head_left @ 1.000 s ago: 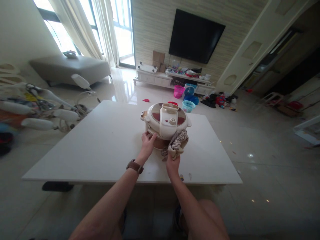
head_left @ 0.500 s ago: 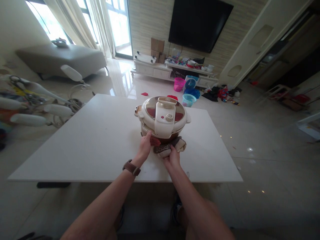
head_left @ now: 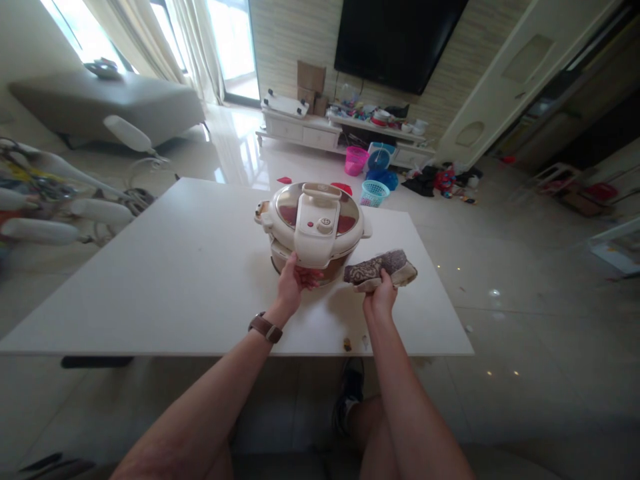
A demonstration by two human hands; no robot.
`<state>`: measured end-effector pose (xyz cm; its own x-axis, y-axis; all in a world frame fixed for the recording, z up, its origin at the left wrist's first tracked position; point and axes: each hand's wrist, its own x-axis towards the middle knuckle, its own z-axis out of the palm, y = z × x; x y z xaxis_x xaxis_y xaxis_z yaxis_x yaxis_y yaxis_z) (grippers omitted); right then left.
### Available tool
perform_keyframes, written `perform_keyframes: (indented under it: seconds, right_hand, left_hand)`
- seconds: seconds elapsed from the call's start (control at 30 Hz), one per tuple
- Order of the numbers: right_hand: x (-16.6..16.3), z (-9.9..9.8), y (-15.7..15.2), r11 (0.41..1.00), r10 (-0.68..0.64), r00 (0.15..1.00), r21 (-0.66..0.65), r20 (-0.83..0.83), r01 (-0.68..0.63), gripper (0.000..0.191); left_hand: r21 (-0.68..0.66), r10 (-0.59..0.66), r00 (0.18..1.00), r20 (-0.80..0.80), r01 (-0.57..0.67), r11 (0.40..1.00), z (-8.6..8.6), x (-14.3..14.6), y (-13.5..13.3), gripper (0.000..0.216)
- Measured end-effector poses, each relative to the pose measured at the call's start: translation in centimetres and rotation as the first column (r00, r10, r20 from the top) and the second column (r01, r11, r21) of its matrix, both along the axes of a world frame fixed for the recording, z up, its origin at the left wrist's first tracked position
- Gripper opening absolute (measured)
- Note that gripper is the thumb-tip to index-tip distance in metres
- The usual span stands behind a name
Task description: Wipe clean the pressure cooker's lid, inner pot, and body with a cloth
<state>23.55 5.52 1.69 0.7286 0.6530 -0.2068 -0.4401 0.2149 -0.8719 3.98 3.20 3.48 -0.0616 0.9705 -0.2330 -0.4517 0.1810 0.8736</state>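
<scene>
A cream electric pressure cooker (head_left: 313, 227) with a shiny lid, a front panel, a knob and a red button stands on the white table (head_left: 200, 287). My left hand (head_left: 291, 283) is at its front, thumb against the panel's lower edge and fingers reaching underneath, steadying it. Off to the cooker's right, my right hand (head_left: 383, 293) grips a folded cloth (head_left: 375, 270), grey-brown patterned with a beige side, held just above the table and apart from the cooker. Two tiny objects, one a yellow-and-dark piece (head_left: 347, 345), lie by the table's near edge.
Beyond the table are a turquoise basket (head_left: 375, 193), a pink basket (head_left: 356, 161) and a cluttered TV cabinet (head_left: 321, 137). A lamp with several white shades (head_left: 103, 211) stands close to the table's left side. My legs are under the near edge.
My right hand has moved the cloth away from the cooker's front, to the right. My left hand stays at the cooker's front. The small objects near the edge show more clearly.
</scene>
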Motion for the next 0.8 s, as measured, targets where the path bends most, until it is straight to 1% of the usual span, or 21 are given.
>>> perform_keyframes:
  seconds: [0.1, 0.2, 0.33, 0.47, 0.63, 0.7, 0.8]
  right_hand:
    - [-0.2, 0.2, 0.1, 1.000, 0.003, 0.999, -0.015, -0.033, -0.003, 0.056]
    - [-0.4, 0.3, 0.4, 1.000, 0.011, 1.000, -0.013, -0.030, -0.011, 0.057]
    - [-0.9, 0.1, 0.7, 1.000, 0.015, 1.000, -0.003, -0.019, -0.015, 0.056]
    - [-1.1, 0.0, 0.6, 1.000, 0.013, 1.000, 0.010, 0.017, -0.013, 0.056]
    - [-0.6, -0.2, 0.6, 1.000, 0.024, 0.996, -0.017, 0.081, -0.022, 0.053]
    - [-0.6, -0.3, 0.7, 0.999, 0.025, 0.997, -0.035, 0.079, -0.022, 0.051]
    - [-0.9, -0.3, 0.6, 0.998, 0.044, 0.997, -0.038, 0.058, -0.042, 0.050]
  left_hand:
    - [0.055, 0.002, 0.999, -0.045, 0.001, 0.998, 0.2, 1.3, -0.5, 0.081]
    - [0.068, -0.013, 0.996, -0.090, 0.020, 0.998, 0.4, 2.3, -0.8, 0.074]
    - [0.068, 0.023, 0.997, -0.076, -0.017, 0.998, 0.3, 3.1, -0.8, 0.074]
    - [0.075, 0.033, 0.997, -0.069, -0.028, 0.997, 0.0, 3.1, -0.6, 0.076]
    - [0.087, 0.044, 0.997, -0.060, -0.039, 0.995, -0.2, 1.7, -1.2, 0.078]
    - [0.092, 0.062, 0.995, -0.075, -0.055, 0.994, -0.3, 0.5, -1.7, 0.077]
    - [0.093, 0.124, 0.986, -0.111, -0.114, 0.989, -0.6, -2.0, -2.5, 0.071]
